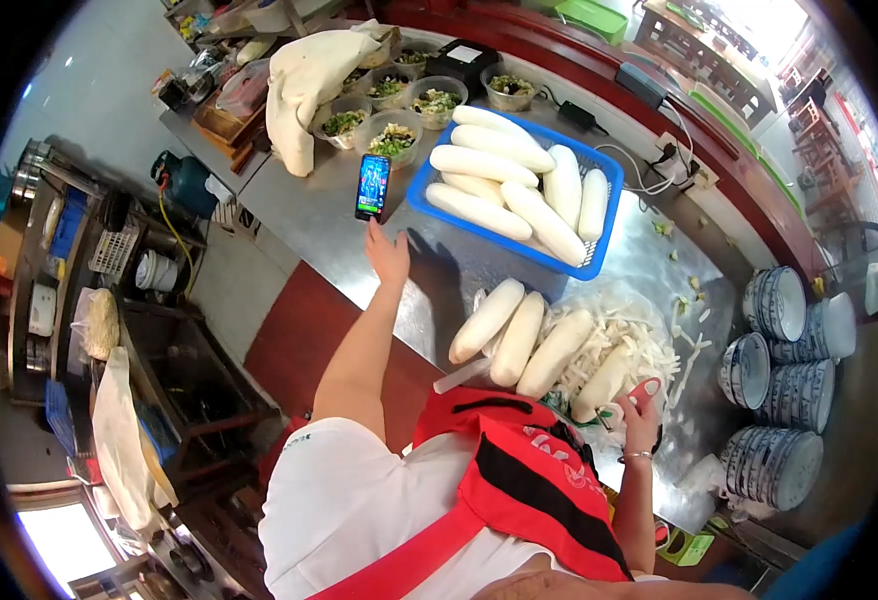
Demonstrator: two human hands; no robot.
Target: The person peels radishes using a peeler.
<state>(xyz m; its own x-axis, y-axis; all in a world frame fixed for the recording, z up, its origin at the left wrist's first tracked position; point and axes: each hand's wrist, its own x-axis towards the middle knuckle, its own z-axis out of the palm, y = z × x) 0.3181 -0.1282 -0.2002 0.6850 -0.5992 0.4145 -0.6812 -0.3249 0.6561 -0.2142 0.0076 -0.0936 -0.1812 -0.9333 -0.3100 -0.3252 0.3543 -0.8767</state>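
Crowding phone (372, 187): bowls (391, 138), blue basket (612, 205)

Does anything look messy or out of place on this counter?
Mostly the mess: pale peelings lie heaped beside white radishes, with loose scraps strewn over the metal counter beyond. The lit smartphone also looks odd among food, close to a tub of chopped greens.
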